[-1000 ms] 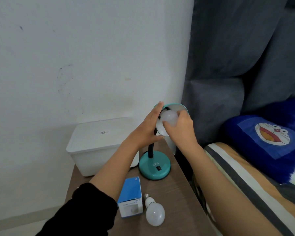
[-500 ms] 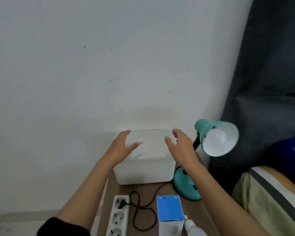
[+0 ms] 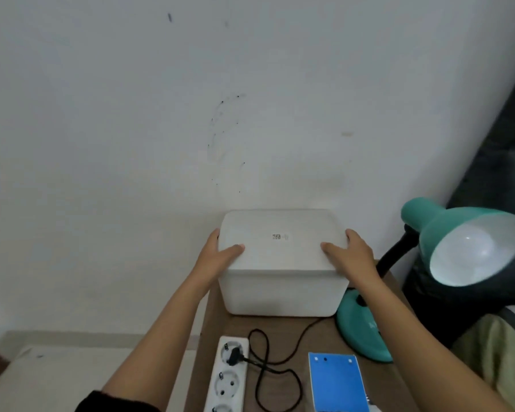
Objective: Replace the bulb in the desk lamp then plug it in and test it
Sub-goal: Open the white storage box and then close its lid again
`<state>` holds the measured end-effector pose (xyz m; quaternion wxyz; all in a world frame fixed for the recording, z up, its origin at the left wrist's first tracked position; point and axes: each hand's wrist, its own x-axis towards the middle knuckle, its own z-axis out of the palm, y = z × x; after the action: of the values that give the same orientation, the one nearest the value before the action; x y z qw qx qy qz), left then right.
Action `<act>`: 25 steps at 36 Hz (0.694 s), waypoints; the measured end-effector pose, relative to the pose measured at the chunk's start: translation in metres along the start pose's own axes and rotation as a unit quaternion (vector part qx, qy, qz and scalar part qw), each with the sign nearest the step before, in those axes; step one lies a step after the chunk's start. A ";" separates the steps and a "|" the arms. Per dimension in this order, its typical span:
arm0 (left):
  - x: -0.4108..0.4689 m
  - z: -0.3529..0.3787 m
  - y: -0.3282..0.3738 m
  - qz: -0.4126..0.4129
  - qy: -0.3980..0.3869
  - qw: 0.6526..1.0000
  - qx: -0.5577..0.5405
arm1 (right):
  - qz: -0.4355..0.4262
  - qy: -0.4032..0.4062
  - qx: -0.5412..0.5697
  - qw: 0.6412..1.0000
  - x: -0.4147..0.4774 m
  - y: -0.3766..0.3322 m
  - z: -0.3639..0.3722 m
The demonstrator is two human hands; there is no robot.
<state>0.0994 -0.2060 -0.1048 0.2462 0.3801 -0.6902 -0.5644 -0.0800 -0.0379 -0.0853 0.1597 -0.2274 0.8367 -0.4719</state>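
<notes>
We see the lamp (image 3: 446, 263) at the right edge of the table (image 3: 309, 331), its teal base (image 3: 360, 331) standing just beside the white box (image 3: 283, 263) and its black neck (image 3: 396, 254) curving up to the teal shade (image 3: 446, 230). The shade tilts toward us, and a white bulb (image 3: 476, 251) sits inside it, unlit as far as we can tell. A black cord (image 3: 280, 361) loops across the table to a black plug (image 3: 234, 355) seated in the top socket of a white power strip (image 3: 226, 379), which lies near the table's left edge. A blue carton (image 3: 336, 385) lies just right of the cord, close to the base.

Our hands are not on the lamp. The left hand (image 3: 217, 257) presses against the box's left side with the thumb on the lid, and the right hand (image 3: 351, 257) does the same on the right side, so both hands clasp the box between them, fingers spread flat rather than curled. The box stands against the white wall (image 3: 191, 114). A dark curtain (image 3: 494, 173) hangs behind the shade.
</notes>
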 end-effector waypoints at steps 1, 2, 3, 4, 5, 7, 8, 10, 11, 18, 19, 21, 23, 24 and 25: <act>0.001 0.001 0.001 0.001 0.003 1.000 -0.014 | -0.004 0.002 0.001 1.000 0.000 -0.002 0.000; 0.001 0.001 0.002 0.000 0.007 1.000 -0.021 | -0.011 0.004 0.003 1.000 0.000 -0.005 -0.001; 0.002 0.000 0.003 0.004 0.013 0.999 -0.033 | -0.016 0.006 -0.001 1.000 0.000 -0.010 -0.002; 0.002 -0.001 0.005 0.007 0.018 0.999 -0.040 | -0.022 0.011 -0.004 1.000 -0.001 -0.014 -0.003; 0.002 -0.003 0.007 0.014 0.022 0.998 -0.050 | -0.026 0.016 -0.010 0.999 -0.002 -0.018 -0.005; -0.001 -0.008 0.014 0.028 0.033 0.997 -0.059 | -0.037 0.025 -0.010 0.999 -0.008 -0.027 -0.007; -0.004 -0.011 0.019 0.036 0.040 0.997 -0.060 | -0.043 0.029 -0.001 0.999 -0.011 -0.031 -0.007; -0.011 -0.018 0.030 0.054 0.054 0.995 -0.057 | -0.057 0.034 0.017 0.998 -0.022 -0.040 -0.010; -0.015 -0.022 0.035 0.063 0.061 0.995 -0.057 | -0.062 0.035 0.023 0.997 -0.028 -0.045 -0.011; -0.072 -0.049 0.080 0.120 0.067 0.989 -0.054 | -0.101 0.061 0.072 0.990 -0.080 -0.072 -0.037; -0.083 -0.051 0.085 0.129 0.068 0.988 -0.056 | -0.104 0.063 0.074 0.990 -0.091 -0.074 -0.043; -0.106 -0.054 0.094 0.139 0.066 0.986 -0.060 | -0.108 0.070 0.080 0.988 -0.113 -0.078 -0.055; -0.132 -0.054 0.099 0.146 0.062 0.986 -0.060 | -0.109 0.076 0.090 0.987 -0.137 -0.078 -0.068; -0.145 -0.052 0.101 0.148 0.059 0.985 -0.060 | -0.113 0.081 0.095 0.986 -0.149 -0.077 -0.074; -0.158 -0.049 0.101 0.150 0.055 0.985 -0.063 | -0.115 0.086 0.099 0.985 -0.161 -0.075 -0.081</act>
<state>0.2054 -0.1011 0.0188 0.3889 0.2870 -0.6879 -0.5415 0.0345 0.0724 0.0291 0.0538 -0.2643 0.7646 -0.5854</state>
